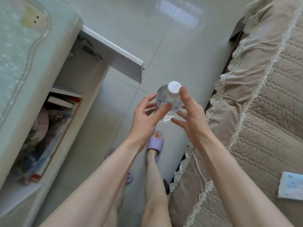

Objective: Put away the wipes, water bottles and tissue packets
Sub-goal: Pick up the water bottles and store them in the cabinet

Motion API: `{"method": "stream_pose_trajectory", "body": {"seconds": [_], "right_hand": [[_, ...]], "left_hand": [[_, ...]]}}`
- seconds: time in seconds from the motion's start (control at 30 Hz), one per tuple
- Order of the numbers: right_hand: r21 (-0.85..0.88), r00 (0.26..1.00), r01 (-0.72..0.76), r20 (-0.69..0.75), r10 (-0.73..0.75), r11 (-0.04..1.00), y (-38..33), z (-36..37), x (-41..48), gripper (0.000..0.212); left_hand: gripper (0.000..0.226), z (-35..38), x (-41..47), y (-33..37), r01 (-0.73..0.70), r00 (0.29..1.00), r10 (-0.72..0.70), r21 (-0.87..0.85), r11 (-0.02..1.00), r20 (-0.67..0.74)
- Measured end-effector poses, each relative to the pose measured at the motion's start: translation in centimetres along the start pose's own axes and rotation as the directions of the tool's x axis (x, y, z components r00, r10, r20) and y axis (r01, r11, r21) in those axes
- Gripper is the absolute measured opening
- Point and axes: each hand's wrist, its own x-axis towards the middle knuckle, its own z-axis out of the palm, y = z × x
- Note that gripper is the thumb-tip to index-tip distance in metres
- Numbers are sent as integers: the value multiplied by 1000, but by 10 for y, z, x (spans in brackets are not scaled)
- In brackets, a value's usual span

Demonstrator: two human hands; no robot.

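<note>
A clear water bottle [165, 99] with a white cap is held upright over the floor between the cabinet and the bed. My left hand [146, 118] grips its body, with the thumb across the front and the fingers curled round the left side. My right hand [190, 118] is at the bottle's right side. Its thumb touches beside the cap and its straight, spread fingers reach under the bottle. A pale blue tissue packet [291, 185] lies on the bed at the right edge.
A white cabinet [78, 89] stands at the left with its door [118, 53] swung open toward the floor gap. Its lower shelf holds books and soft items [49, 128]. A bed with a beige quilted cover [262, 112] fills the right. My feet in purple slippers [155, 145] are below.
</note>
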Motion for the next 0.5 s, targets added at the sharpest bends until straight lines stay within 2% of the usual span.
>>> {"method": "stream_pose_trajectory", "body": {"seconds": [0.17,0.37,0.5], "right_hand": [[16,999,-22,50,21,1000,47,59,-3,31],[-53,992,-38,119,44,998,76,118,18,36],[-73,982,-44,181,57,996,81,144,44,25]], "left_hand": [[45,-71,-11,-25,24,999,-25,-14,1000,-41],[58,-135,1,-39,10,993,-15,-39,999,-120],[45,-161,23,-47,-40,986,30,-56,998,-163]]}}
